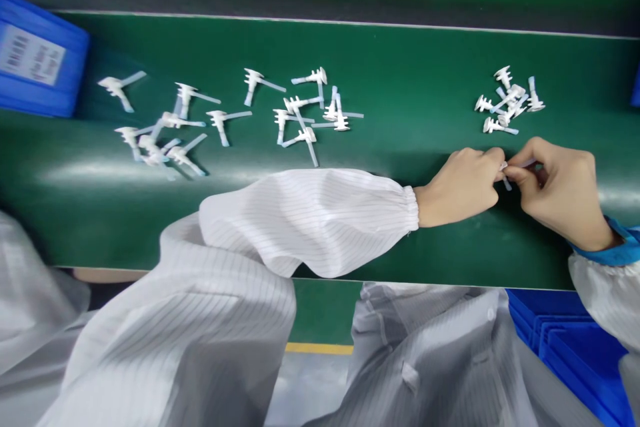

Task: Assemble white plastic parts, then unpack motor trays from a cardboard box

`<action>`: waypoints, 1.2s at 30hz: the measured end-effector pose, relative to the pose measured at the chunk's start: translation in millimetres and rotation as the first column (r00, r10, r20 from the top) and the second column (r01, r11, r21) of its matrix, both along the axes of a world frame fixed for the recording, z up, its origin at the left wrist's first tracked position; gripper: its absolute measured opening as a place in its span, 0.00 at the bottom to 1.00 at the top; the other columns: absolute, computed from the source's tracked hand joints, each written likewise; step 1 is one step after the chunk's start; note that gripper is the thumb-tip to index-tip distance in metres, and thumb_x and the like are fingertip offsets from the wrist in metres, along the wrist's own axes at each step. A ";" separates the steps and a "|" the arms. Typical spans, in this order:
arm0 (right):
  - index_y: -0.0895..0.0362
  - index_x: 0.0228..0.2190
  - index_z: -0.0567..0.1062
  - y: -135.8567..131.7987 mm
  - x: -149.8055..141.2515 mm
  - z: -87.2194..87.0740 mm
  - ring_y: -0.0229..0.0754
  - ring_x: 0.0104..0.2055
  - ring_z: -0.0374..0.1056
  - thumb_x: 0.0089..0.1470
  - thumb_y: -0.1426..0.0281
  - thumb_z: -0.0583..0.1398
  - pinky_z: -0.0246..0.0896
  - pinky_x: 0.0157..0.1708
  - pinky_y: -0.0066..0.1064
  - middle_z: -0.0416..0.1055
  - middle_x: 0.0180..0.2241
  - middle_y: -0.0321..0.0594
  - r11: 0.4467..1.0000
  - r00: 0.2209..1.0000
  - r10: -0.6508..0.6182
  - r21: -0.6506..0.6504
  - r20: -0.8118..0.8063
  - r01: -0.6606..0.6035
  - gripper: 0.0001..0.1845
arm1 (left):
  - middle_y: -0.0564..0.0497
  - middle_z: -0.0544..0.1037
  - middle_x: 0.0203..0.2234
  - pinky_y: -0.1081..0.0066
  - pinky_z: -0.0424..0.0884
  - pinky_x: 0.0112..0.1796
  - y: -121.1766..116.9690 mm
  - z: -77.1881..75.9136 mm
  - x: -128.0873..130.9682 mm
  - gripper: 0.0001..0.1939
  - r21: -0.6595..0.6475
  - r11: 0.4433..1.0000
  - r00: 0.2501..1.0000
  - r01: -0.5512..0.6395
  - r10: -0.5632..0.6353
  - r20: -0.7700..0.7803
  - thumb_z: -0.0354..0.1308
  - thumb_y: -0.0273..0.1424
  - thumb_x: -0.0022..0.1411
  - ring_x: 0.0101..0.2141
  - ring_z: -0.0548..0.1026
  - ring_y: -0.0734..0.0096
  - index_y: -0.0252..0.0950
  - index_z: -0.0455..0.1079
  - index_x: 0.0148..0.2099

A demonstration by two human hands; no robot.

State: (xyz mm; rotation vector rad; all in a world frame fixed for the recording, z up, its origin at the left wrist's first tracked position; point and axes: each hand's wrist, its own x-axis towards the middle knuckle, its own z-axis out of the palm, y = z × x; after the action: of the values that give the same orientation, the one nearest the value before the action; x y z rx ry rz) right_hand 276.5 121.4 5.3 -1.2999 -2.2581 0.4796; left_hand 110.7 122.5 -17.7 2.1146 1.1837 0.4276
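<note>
My left hand (463,187) and my right hand (565,183) meet at the right part of the green bench. Between their closed fingertips is a small white plastic fitting with a short tube (507,183); most of it is hidden by the fingers. Just beyond the hands lies a small cluster of similar white fittings (513,97) with pale blue ends. More white fittings, each with a translucent tube sticking out sideways, lie in a middle group (305,137) and a left group (183,155), beyond my left sleeve (320,220).
The green bench top (415,90) ends in a raised ledge at the back. A blue bin (45,60) with a white label stands at the far left. Stacked blue bins (575,353) sit below the bench at lower right. Another person's pale sleeve (35,293) shows at lower left.
</note>
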 end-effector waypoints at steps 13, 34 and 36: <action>0.57 0.28 0.78 8.1 13.4 -3.6 0.31 0.18 0.54 0.50 0.62 0.71 0.46 0.16 0.28 0.69 0.21 0.34 0.851 0.864 -0.279 -0.526 -0.419 0.020 0.12 | 0.51 0.78 0.26 0.70 0.66 0.33 9.5 -0.5 -4.3 0.11 -0.054 0.998 0.986 0.019 -0.010 0.163 0.47 0.28 0.71 0.30 0.77 0.68 0.36 0.65 0.35; 0.56 0.26 0.80 3.9 8.5 -1.8 0.39 0.25 0.67 0.47 0.61 0.71 0.59 0.22 0.29 0.76 0.25 0.38 0.898 0.918 -0.242 -0.430 -0.314 0.090 0.11 | 0.54 0.76 0.22 0.72 0.64 0.30 5.2 1.6 -8.2 0.09 -0.066 0.998 0.986 0.009 0.002 0.167 0.50 0.23 0.65 0.26 0.75 0.70 0.36 0.66 0.32; 0.55 0.25 0.80 3.2 8.3 -3.8 0.39 0.25 0.67 0.49 0.62 0.69 0.58 0.21 0.29 0.75 0.25 0.38 0.912 0.933 -0.213 -0.401 -0.291 0.083 0.10 | 0.53 0.76 0.23 0.72 0.64 0.30 4.4 1.9 -8.5 0.09 -0.061 0.998 0.988 0.005 0.004 0.156 0.50 0.22 0.65 0.26 0.75 0.70 0.36 0.67 0.33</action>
State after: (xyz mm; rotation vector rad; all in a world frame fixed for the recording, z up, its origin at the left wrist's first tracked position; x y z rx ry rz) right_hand 284.8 124.6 1.5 -1.4391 -1.8248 1.0414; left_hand 102.2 126.9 -15.8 1.9901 1.0927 0.5394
